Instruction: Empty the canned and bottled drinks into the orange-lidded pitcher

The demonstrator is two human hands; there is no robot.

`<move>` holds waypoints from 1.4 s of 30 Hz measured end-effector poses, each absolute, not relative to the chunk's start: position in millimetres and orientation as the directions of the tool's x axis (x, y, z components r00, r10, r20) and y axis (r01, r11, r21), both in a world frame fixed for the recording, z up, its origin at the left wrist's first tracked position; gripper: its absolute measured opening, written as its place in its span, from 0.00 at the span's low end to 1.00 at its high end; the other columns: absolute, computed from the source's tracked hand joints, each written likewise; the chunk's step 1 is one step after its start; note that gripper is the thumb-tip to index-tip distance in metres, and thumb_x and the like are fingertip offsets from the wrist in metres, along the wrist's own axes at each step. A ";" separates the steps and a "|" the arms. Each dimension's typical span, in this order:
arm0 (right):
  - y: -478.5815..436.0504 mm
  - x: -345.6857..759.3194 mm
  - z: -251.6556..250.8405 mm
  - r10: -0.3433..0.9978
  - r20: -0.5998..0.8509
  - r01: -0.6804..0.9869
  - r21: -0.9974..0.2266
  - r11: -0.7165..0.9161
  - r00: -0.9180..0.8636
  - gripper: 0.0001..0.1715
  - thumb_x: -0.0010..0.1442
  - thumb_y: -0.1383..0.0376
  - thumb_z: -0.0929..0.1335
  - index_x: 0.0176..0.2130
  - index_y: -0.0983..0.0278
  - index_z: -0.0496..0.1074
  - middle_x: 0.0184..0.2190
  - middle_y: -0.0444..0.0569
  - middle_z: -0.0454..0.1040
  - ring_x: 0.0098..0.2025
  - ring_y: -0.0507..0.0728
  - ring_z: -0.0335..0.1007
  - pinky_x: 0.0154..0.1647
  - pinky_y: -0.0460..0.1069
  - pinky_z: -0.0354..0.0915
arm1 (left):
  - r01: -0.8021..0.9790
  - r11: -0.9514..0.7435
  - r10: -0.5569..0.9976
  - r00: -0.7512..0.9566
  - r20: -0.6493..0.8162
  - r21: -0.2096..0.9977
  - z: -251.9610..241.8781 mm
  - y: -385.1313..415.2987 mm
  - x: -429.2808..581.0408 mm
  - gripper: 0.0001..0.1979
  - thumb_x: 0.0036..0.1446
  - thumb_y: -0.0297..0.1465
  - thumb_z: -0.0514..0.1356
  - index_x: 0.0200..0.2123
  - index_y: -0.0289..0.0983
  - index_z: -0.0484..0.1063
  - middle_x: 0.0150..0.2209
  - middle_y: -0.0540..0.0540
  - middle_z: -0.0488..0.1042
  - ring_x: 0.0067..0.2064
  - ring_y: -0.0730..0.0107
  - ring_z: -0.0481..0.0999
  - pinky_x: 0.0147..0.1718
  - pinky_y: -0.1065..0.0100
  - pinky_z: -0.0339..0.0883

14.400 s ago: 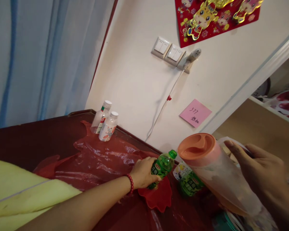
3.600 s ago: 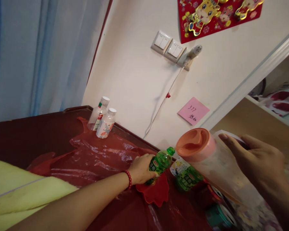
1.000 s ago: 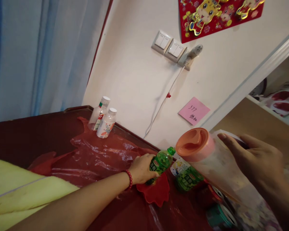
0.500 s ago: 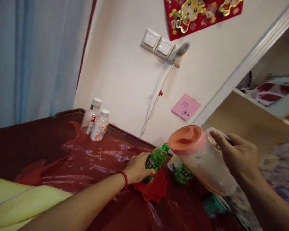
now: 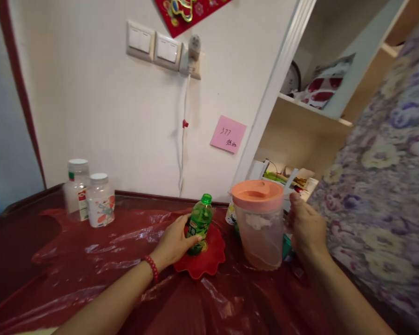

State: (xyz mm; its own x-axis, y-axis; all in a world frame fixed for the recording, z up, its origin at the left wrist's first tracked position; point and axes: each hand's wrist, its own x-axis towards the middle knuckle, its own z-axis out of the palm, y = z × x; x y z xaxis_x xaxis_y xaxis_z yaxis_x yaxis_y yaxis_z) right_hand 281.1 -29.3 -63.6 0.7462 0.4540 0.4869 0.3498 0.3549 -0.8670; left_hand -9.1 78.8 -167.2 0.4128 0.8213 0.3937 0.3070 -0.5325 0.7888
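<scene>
My left hand [image 5: 174, 243], with a red bead bracelet at the wrist, is wrapped round a green plastic bottle [image 5: 201, 218]. The bottle has no cap on and leans slightly over a red scalloped dish [image 5: 214, 260]. My right hand [image 5: 307, 228] grips the handle of a translucent pitcher [image 5: 263, 237] with an orange lid [image 5: 257, 193]. A little cloudy liquid shows low in the pitcher, which is nearly upright just right of the dish. Whether its base touches the table I cannot tell.
Two clear jars with white lids [image 5: 100, 204] stand at the back left on the red plastic sheet [image 5: 125, 260]. Behind the pitcher, a green can [image 5: 287, 246] and a patterned container [image 5: 230, 214] are partly hidden. A flowered curtain [image 5: 377, 223] hangs at the right.
My right hand has brought the pitcher from tilted over the bottle's mouth to nearly upright, lower and apart from it. My left hand still holds the bottle. The view has turned and levelled.
</scene>
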 end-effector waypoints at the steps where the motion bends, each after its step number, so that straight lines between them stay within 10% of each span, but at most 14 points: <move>1: -31.4 282.4 -69.9 0.452 0.467 0.319 -0.874 0.366 0.760 0.40 0.48 0.32 0.74 0.21 0.59 0.57 0.16 0.35 0.52 0.18 0.49 0.48 0.16 0.45 0.51 | 0.307 -0.533 0.820 0.417 0.392 0.788 -166.9 79.6 -9.1 0.29 0.54 0.36 0.66 0.59 0.38 0.69 0.59 0.39 0.75 0.60 0.52 0.74 0.63 0.52 0.64; 23: -50.6 303.2 -150.3 0.429 0.252 -0.028 -0.836 0.548 0.868 0.41 0.46 0.33 0.77 0.21 0.61 0.59 0.17 0.35 0.53 0.20 0.48 0.47 0.19 0.44 0.50 | 0.280 -0.489 0.846 0.382 0.371 0.826 -173.7 95.9 -7.5 0.34 0.50 0.44 0.69 0.58 0.35 0.70 0.58 0.36 0.76 0.59 0.45 0.75 0.63 0.46 0.64; 42: -60.2 325.2 -159.9 0.099 0.455 0.347 -0.786 0.512 0.885 0.30 0.58 0.40 0.70 0.43 0.62 0.66 0.39 0.45 0.71 0.40 0.57 0.70 0.42 0.52 0.65 | 0.269 -0.474 0.846 0.405 0.348 0.838 -165.3 86.4 -4.3 0.31 0.51 0.42 0.68 0.56 0.35 0.71 0.55 0.37 0.78 0.57 0.47 0.77 0.60 0.47 0.67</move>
